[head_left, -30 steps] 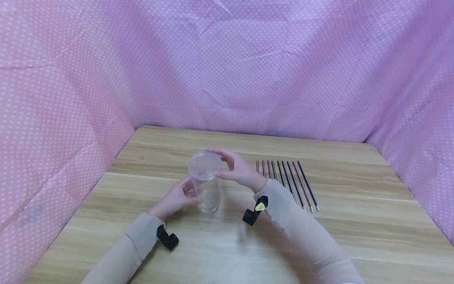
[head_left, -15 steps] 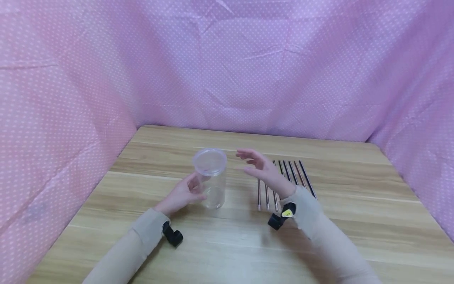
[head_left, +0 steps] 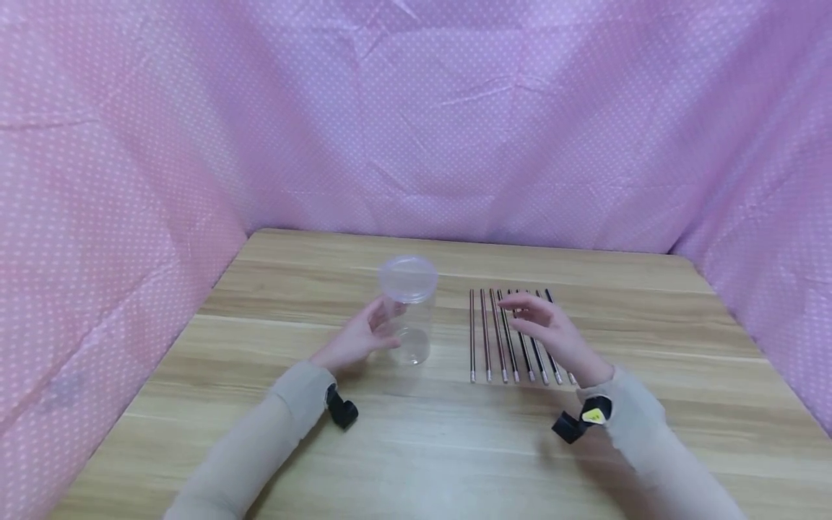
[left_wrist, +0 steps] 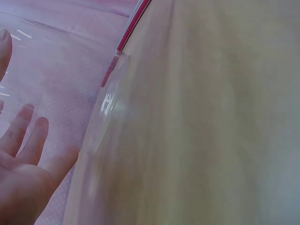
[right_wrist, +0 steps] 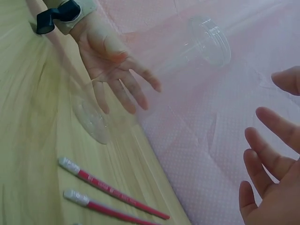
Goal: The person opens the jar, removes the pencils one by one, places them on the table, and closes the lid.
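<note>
A tall clear plastic jar point(head_left: 419, 314) with a round top rim stands upright near the middle of the table. My left hand point(head_left: 356, 338) holds its left side, thumb in front and fingers reaching behind; those fingers show through the clear wall in the right wrist view. Over the right part of a row of pencils point(head_left: 486, 343) hovers my right hand point(head_left: 554, 334), fingers loosely bent and apart, with nothing in it. The pencils lie side by side, their pale eraser ends toward me. Up close, a red pencil point(right_wrist: 112, 190) shows its silver eraser band. Some pencils are partly hidden under the right hand.
The wooden table point(head_left: 416, 448) has pink dotted cloth point(head_left: 455, 130) hanging behind it and along both sides. Black wrist cameras point(head_left: 341, 409) are strapped to both sleeves.
My right hand has let go of the jar's top and moved right, over the pencils. My left hand has shifted right and slightly away from me together with the jar.
</note>
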Available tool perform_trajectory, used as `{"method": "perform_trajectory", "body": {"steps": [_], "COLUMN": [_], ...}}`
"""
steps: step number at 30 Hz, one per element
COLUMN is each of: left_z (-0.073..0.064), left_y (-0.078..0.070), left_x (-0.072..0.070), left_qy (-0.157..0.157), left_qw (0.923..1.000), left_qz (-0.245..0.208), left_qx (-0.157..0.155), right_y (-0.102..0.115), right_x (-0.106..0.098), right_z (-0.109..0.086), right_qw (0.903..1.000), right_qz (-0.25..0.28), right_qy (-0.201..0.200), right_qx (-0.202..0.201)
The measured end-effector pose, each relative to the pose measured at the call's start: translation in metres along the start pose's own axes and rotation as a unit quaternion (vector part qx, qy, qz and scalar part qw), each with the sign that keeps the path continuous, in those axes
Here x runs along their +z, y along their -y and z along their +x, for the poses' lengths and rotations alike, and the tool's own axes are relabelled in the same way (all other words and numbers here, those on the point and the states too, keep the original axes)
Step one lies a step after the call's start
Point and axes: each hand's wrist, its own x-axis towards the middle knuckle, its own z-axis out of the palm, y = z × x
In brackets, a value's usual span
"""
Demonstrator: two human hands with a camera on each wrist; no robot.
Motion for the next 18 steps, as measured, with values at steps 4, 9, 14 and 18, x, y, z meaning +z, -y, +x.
{"method": "perform_trajectory", "body": {"steps": [4, 9, 14, 18], "left_z": [0.009, 0.019, 0.022, 0.022], "left_y": [0.0, 0.0, -0.002, -0.004], "left_x": [0.004, 0.008, 0.01, 0.008], "left_qy": [0.003, 0.005, 0.015, 0.025], "left_qw": [1.0, 0.9999, 0.9999, 0.9997], "left_qz": [-0.006, -0.006, -0.006, 0.002], "left_qx": [-0.002, -0.007, -0.001, -0.001], "right_y": [-0.004, -0.008, -0.01, -0.01], "right_x": [-0.005, -0.01, -0.014, -0.017], "right_z": [-0.012, -0.021, -0.026, -0.028], "right_qw": [1.0, 0.9996, 0.9998, 1.0], "right_qz": [0.004, 0.026, 0.013, 0.002], "right_qy": [-0.002, 0.002, -0.003, -0.006], "right_qx": [0.002, -0.012, -0.013, -0.006]}}
